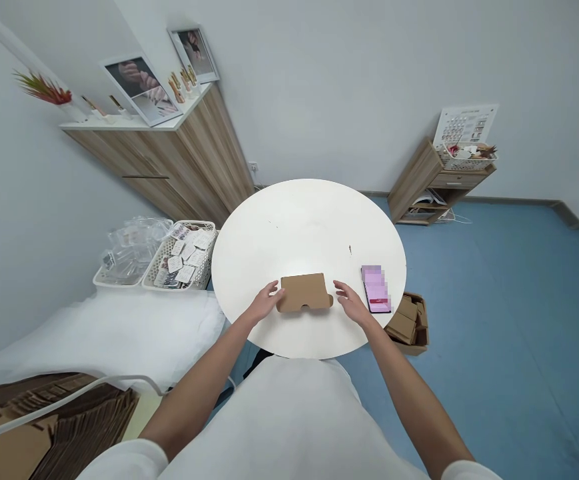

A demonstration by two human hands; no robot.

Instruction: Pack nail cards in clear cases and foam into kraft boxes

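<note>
A small brown cardboard box (305, 292) lies on the round white table (309, 220) in front of me, its lid down and a side flap sticking out at the right. My left hand (265, 301) is at the box's left edge, fingers apart; whether the fingertips touch the card I cannot tell. To the right of the box, my right hand (351, 301) hovers with its fingers spread and nothing in them. A phone (376, 289) with a pink-purple screen lies on the table just beyond that hand.
Left of the table stand a white basket of cards (184, 257) and a tray of clear plastic packaging (136, 250). A carton of flat cardboard pieces (409, 323) is on the floor at the right. Folded cardboard (84, 420) is stacked at lower left. A wooden cabinet (209, 153) stands behind.
</note>
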